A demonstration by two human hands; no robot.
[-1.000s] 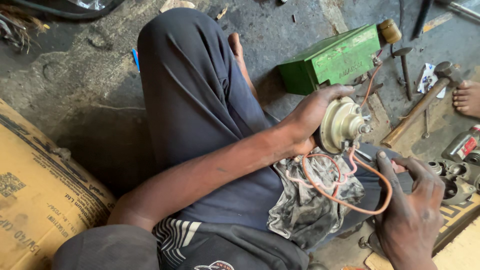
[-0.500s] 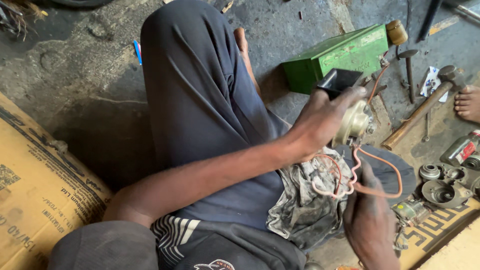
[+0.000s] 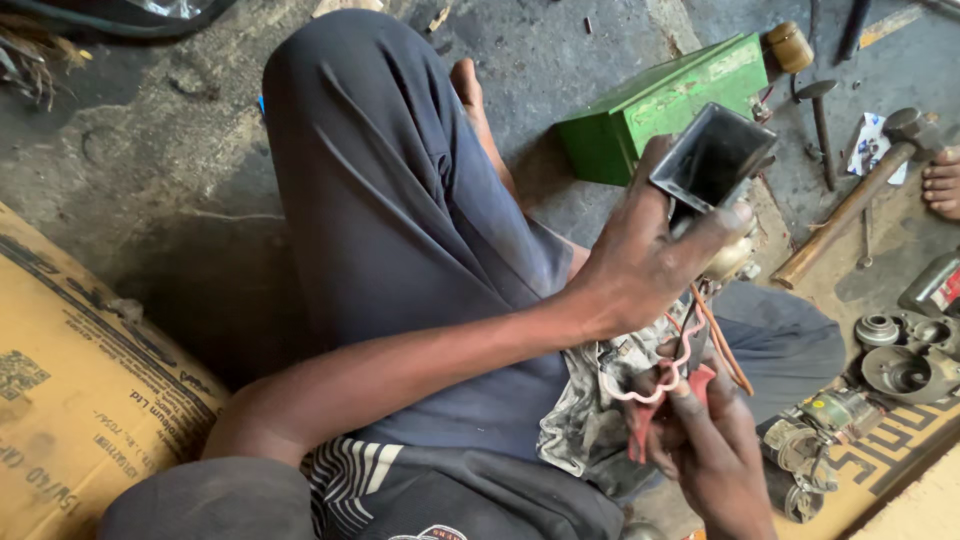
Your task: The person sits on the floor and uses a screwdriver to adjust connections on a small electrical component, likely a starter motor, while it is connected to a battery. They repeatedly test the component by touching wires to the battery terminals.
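My left hand (image 3: 640, 265) was closed around a small motor part (image 3: 728, 255), cream coloured, and I held it up above my lap; my thumb pressed on its top side, and a dark square metal housing (image 3: 712, 158) stood out from the upper end of it. Orange and pale wires (image 3: 690, 345) hung down from this part in loops toward my right hand (image 3: 715, 450). The right hand was lower, near my knee, and its fingers were closed on a tool with red handles (image 3: 655, 415), which I think were pliers, but the head of the tool was hidden behind the wires and I could not tell it for sure. A dirty grey rag (image 3: 590, 410) lay on my lap just under the wires. On the ground behind my left hand lay a green metal box (image 3: 640, 115), and to the right of it a hammer with a wooden handle (image 3: 850, 205). Some round metal parts (image 3: 905, 365) lay near my right knee, on a patterned mat (image 3: 900, 440).
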